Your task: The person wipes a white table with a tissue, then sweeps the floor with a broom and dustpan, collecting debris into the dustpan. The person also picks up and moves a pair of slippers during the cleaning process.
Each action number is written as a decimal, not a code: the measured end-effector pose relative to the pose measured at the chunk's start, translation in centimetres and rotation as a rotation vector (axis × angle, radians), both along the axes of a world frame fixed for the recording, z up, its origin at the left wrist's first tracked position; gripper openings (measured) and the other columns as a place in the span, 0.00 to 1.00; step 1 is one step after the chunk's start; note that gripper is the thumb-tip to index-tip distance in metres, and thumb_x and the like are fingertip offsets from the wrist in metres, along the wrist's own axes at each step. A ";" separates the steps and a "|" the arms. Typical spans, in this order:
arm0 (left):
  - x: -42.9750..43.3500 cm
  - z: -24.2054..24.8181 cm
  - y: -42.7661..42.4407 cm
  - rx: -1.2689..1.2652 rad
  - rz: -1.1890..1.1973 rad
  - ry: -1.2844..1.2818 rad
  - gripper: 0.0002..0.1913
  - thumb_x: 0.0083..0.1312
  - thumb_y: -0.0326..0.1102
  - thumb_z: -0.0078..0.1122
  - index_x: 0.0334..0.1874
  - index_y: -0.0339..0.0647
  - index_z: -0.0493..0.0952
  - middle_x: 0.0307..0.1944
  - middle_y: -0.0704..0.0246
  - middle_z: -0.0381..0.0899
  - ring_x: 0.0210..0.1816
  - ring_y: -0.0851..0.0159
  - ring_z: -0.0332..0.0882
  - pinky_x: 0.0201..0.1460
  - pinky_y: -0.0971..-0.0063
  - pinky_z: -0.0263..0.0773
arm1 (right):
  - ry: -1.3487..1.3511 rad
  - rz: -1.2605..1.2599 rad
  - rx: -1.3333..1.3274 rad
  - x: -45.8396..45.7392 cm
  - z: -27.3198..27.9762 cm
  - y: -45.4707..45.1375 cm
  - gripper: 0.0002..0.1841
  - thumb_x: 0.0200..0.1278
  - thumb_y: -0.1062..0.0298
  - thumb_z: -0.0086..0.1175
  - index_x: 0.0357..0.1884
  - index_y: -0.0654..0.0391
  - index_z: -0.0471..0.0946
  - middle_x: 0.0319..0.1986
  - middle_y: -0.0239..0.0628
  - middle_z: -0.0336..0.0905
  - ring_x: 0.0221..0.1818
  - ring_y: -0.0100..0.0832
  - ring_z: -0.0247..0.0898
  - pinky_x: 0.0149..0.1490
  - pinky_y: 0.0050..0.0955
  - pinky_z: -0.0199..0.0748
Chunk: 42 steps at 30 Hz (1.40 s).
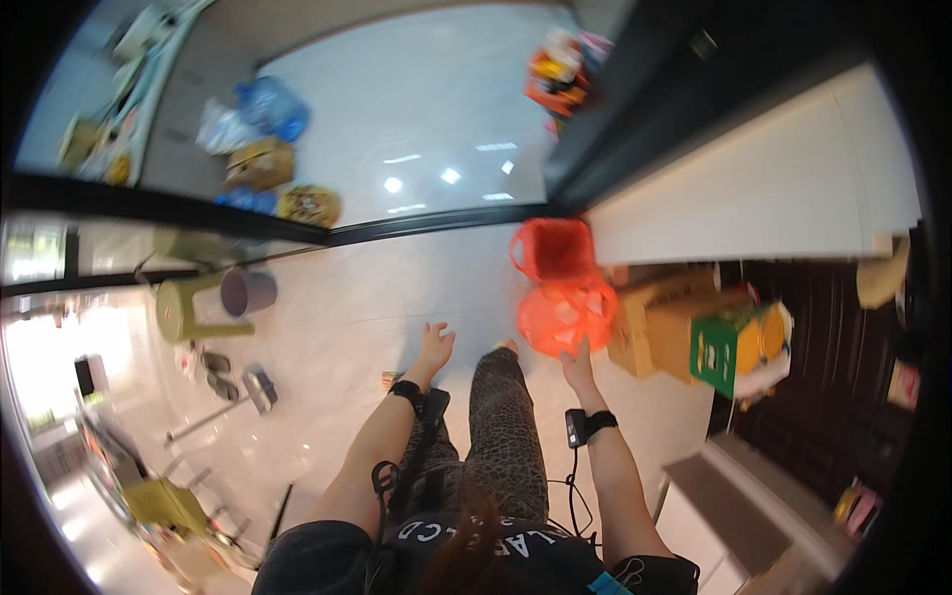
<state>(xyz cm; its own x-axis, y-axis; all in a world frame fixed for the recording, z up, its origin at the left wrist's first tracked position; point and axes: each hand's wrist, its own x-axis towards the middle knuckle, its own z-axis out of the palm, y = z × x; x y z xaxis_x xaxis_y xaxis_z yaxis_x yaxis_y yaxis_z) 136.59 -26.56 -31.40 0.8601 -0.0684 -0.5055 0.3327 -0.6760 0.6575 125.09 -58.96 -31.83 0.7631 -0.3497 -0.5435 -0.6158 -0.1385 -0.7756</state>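
My right hand reaches forward to the near edge of an orange-red plastic bag, its fingertips overlapping the bag. Whether the fingers grip the plastic cannot be made out. Just beyond it stands a red container with an open top and a loop at its left side; its inside looks dark. Over the pale floor, my left hand is empty, with its fingers apart and slightly curled. Both wrists carry black straps with small devices.
Cardboard boxes and a green carton stand right of the bag. A black door track crosses the floor ahead. To the left are a green stool, a purple-grey bin, slippers and a long-handled floor tool.
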 end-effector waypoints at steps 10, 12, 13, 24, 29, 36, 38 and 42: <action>-10.0 10.2 32.0 -0.248 0.865 0.050 0.24 0.66 0.43 0.52 0.59 0.34 0.67 0.57 0.51 0.68 0.50 0.54 0.75 0.52 0.64 0.70 | -0.056 0.785 0.048 14.4 7.7 31.1 0.34 0.63 0.64 0.51 0.67 0.63 0.51 0.47 0.47 0.73 0.40 0.34 0.76 0.43 0.30 0.73; -14.2 12.1 38.0 -0.276 1.028 -0.107 0.24 0.66 0.44 0.52 0.58 0.35 0.67 0.56 0.54 0.69 0.49 0.56 0.77 0.51 0.66 0.71 | -0.059 0.943 0.097 16.1 9.2 39.0 0.32 0.63 0.65 0.51 0.66 0.64 0.53 0.45 0.46 0.74 0.38 0.33 0.77 0.43 0.30 0.73; -16.2 12.9 40.7 -0.312 1.116 -0.136 0.24 0.66 0.44 0.52 0.58 0.35 0.67 0.55 0.55 0.70 0.48 0.58 0.77 0.50 0.66 0.71 | -0.051 1.022 0.121 16.7 10.0 43.2 0.31 0.63 0.65 0.51 0.65 0.64 0.55 0.44 0.45 0.75 0.37 0.33 0.77 0.43 0.29 0.73; -26.8 21.5 56.7 -0.527 1.841 -0.393 0.27 0.66 0.44 0.52 0.62 0.35 0.61 0.52 0.63 0.72 0.49 0.65 0.77 0.49 0.74 0.71 | -0.128 1.702 0.295 18.0 20.3 76.8 0.25 0.66 0.66 0.49 0.62 0.64 0.59 0.44 0.43 0.75 0.40 0.29 0.75 0.46 0.26 0.71; -24.4 22.9 66.2 -0.448 1.925 -0.522 0.27 0.66 0.44 0.51 0.62 0.34 0.61 0.51 0.61 0.73 0.48 0.65 0.77 0.49 0.74 0.71 | -0.130 1.902 0.346 19.5 20.8 90.6 0.25 0.67 0.65 0.49 0.63 0.64 0.59 0.45 0.44 0.74 0.41 0.29 0.75 0.47 0.26 0.70; -18.8 23.1 79.0 -0.206 2.069 -0.391 0.32 0.65 0.49 0.55 0.63 0.32 0.59 0.55 0.53 0.71 0.51 0.60 0.76 0.52 0.69 0.72 | -0.171 2.100 0.309 24.0 21.2 106.7 0.24 0.64 0.62 0.51 0.60 0.62 0.64 0.39 0.42 0.78 0.38 0.32 0.76 0.44 0.31 0.72; -17.1 22.0 81.6 0.011 2.123 -0.403 0.34 0.63 0.50 0.56 0.61 0.29 0.60 0.53 0.51 0.72 0.49 0.59 0.77 0.50 0.67 0.72 | -0.186 2.178 0.261 23.7 21.5 109.5 0.23 0.64 0.63 0.51 0.58 0.62 0.66 0.39 0.42 0.78 0.38 0.32 0.76 0.44 0.30 0.72; -14.8 17.7 86.9 0.230 2.068 -0.312 0.35 0.62 0.48 0.59 0.61 0.27 0.57 0.50 0.45 0.72 0.48 0.55 0.78 0.51 0.66 0.72 | -0.165 2.301 0.272 21.1 21.3 116.0 0.22 0.63 0.63 0.51 0.57 0.61 0.67 0.39 0.43 0.78 0.39 0.34 0.76 0.45 0.31 0.72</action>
<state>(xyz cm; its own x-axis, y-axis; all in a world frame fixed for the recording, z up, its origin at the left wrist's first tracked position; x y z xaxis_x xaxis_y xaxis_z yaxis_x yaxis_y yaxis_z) 121.79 60.35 -13.66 -0.3797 0.8981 -0.2219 0.4483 0.3885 0.8050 146.22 57.07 -10.55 -0.3241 0.8879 -0.3264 0.3974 -0.1854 -0.8987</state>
